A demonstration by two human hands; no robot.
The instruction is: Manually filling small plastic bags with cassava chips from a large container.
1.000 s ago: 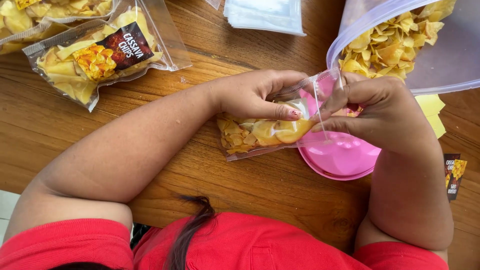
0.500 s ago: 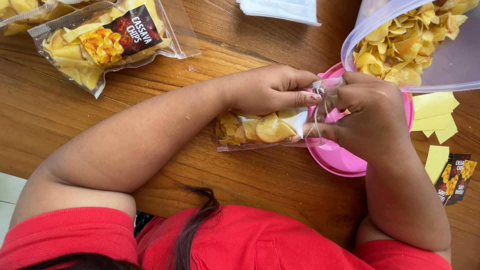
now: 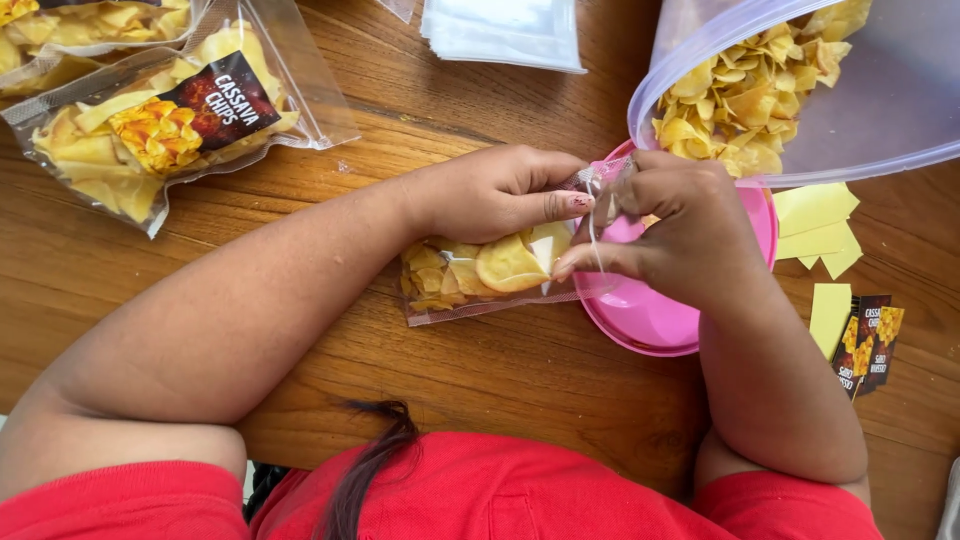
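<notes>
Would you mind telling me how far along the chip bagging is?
Done: two filled bags lie at the upper left, one showing a dark label. In hand: the left hand and right hand pinch the mouth of a small bag of chips beside the pink lid. Left: the tub holds many loose chips, with empty bags and spare labels waiting.
</notes>
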